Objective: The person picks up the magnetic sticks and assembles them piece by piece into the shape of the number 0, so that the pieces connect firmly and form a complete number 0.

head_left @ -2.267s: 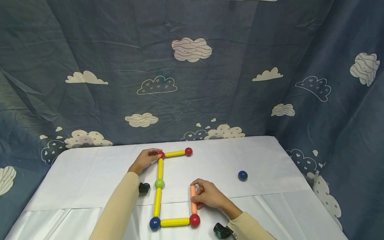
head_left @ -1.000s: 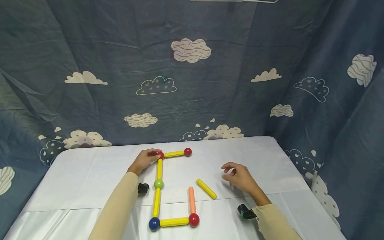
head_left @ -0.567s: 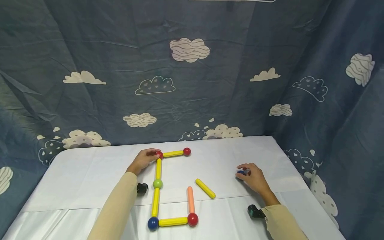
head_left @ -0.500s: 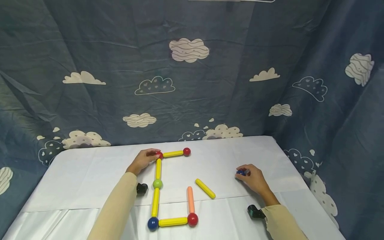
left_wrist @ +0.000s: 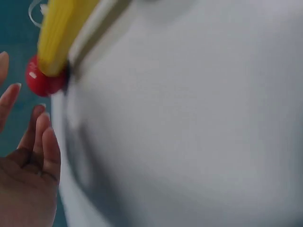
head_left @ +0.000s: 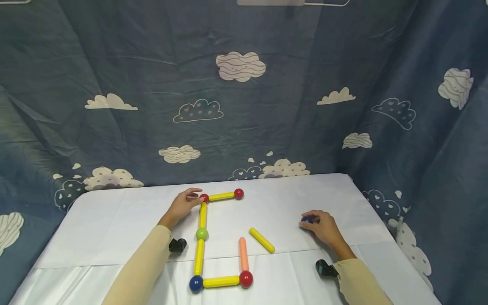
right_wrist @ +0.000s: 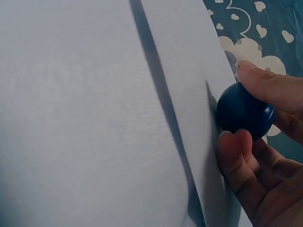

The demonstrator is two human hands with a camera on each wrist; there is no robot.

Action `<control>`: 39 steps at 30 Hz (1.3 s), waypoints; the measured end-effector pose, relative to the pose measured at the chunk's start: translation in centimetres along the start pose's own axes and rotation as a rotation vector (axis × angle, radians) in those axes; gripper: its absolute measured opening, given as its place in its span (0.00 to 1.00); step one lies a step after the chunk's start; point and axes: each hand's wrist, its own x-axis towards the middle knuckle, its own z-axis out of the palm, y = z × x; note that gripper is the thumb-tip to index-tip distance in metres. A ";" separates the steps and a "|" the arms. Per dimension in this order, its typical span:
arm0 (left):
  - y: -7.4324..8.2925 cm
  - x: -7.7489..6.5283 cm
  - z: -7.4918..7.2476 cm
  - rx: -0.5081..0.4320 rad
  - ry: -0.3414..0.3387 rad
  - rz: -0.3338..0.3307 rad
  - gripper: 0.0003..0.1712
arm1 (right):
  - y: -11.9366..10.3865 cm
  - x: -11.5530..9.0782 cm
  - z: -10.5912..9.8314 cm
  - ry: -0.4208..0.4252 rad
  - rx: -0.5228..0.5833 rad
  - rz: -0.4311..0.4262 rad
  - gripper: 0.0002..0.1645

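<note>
My left hand [head_left: 182, 207] is beside the red ball [head_left: 204, 198] at the upper left corner of a ball-and-rod chain. In the left wrist view its fingers are spread, just apart from that red ball [left_wrist: 40, 85], which has a yellow rod [left_wrist: 64, 33] on it. Far to the right, my right hand [head_left: 324, 226] pinches a blue ball [right_wrist: 244, 111] between thumb and fingers, close over the white cloth. The chain runs down through a green ball [head_left: 202, 234] to another blue ball [head_left: 196, 284], then across to a red ball [head_left: 246, 279] bearing a salmon rod [head_left: 243, 254].
A loose yellow rod [head_left: 262, 240] lies slantwise between the salmon rod and my right hand. The chain's top yellow rod [head_left: 222, 196] ends in a red ball [head_left: 239, 193]. A dark cloud-print curtain [head_left: 244, 118] hangs behind the white-covered table [head_left: 282, 279].
My right hand left the salmon rod, moved right and took hold of the blue ball. A yellow rod now lies loose near the salmon one. My left hand's fingers have come off the red ball.
</note>
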 end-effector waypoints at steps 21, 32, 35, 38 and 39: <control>7.3 -14.1 7.5 0.398 -0.488 0.387 0.15 | 0.2 0.3 0.1 -0.011 0.008 0.006 0.23; 6.4 -15.8 9.7 0.536 -0.434 0.427 0.12 | 0.3 0.4 0.6 0.017 -0.012 -0.033 0.22; 5.9 -15.6 9.8 0.452 -0.455 0.414 0.10 | 0.2 0.3 0.6 0.014 -0.001 -0.031 0.22; 5.3 -15.4 9.9 0.355 -0.478 0.387 0.08 | 0.2 0.3 0.7 0.012 0.008 -0.032 0.21; 5.1 -15.4 9.9 0.323 -0.485 0.373 0.07 | 0.2 0.3 0.7 0.013 0.006 -0.035 0.21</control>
